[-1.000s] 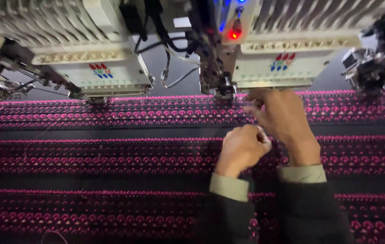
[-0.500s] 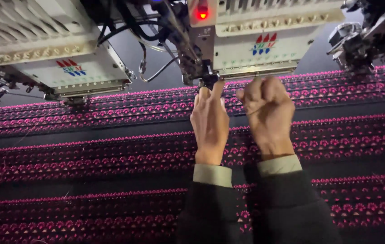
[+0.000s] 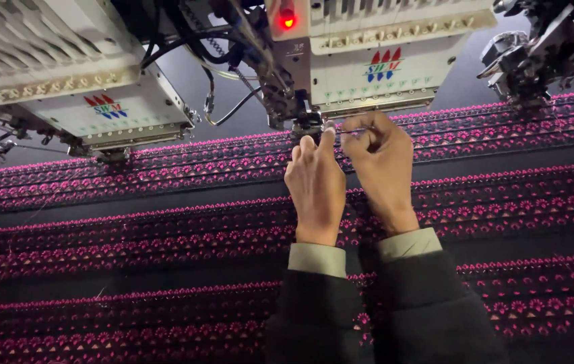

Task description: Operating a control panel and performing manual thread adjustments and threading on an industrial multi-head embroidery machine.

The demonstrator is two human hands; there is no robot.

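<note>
Head view of two hands at the needle area of a multi-head embroidery machine. The left hand [image 3: 315, 189] lies palm down with its fingers held together and stretched toward twelve o'clock, the fingertips touching or just short of the dark needle assembly [image 3: 306, 121]; nothing shows clamped in it. At three o'clock of it, touching or nearly so, the right hand [image 3: 380, 168] is curled, thumb and forefinger pinched on a thin pink thread [image 3: 349, 131] that runs toward nine o'clock to the needle assembly. Whether the thread end has entered a needle eye is too small to tell.

Above the fingers, at twelve o'clock, stands the near embroidery head [image 3: 381, 61], white-cased, with a lit red lamp [image 3: 288, 20] on its top left corner. A bundle of black cables [image 3: 233, 101] hangs at ten o'clock. A second embroidery head [image 3: 98, 101] stands well apart at nine to ten o'clock, and a third head [image 3: 536, 61], dark metal, at two o'clock.

Under both wrists runs the dark fabric [image 3: 132, 269], already stitched in long rows of small pink motifs from edge to edge. Judged from this, the stitching is well advanced, the threading at this head is in hand and not finished, and the thread remains in the fingers.
</note>
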